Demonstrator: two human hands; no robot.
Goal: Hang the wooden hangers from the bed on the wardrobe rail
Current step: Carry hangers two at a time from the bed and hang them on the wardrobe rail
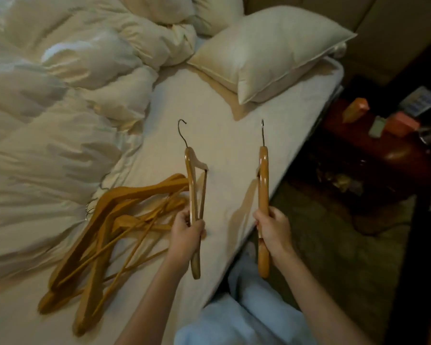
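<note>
Left hand: fingers curled round the left hanger, gripping one arm and the crossbar together. The hanger stands near upright, seen almost edge-on. Its wire hook points to 12 o'clock and its lower end sticks out below the fist at 6 o'clock.

Right hand: closed round the right hanger at about mid-length. This hanger is also upright and edge-on, hook to 12 o'clock, lower end showing below the hand.

The two hangers are held side by side and apart, not touching. Both are raised over the bed near its edge, and each casts a shadow on the sheet.

At 8 o'clock from the left hand, just beside it, a pile of wooden hangers lies flat on the sheet. They overlap and cross one another, and the count cannot be told. Some wire hooks show at the pile's 10 o'clock side, against the duvet.

The duvet is rumpled and fills the bed from 9 to 11 o'clock. A pillow lies at 1 o'clock from the hands, at the head of the bed.

At 6 o'clock, light blue trousers show between the forearms. At 3 o'clock, off the bed, is dim floor. Beyond it, at 2 o'clock, a dark nightstand carries an orange box and other small items too dim to identify.
</note>
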